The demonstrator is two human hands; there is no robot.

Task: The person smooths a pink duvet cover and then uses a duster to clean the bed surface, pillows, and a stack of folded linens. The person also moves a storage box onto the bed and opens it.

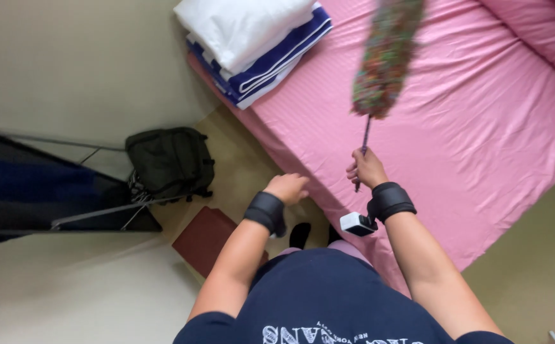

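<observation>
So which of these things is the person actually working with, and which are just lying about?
In use:
- multicoloured fluffy duster on a thin stick, gripped in the right hand
- pink-sheeted bed, under the duster
- left hand, empty, at the bed's edge

Lying about:
- folded white and blue-striped linens
- dark backpack
- reddish-brown box

A stack of folded linen (252, 44), white on top with blue-and-white stripes beneath, sits at the corner of the pink-sheeted bed (481, 127). A dark green backpack (169, 162) rests on the beige floor against the wall, near a reddish-brown box (204, 239) and a leaning metal frame (99, 213)
</observation>
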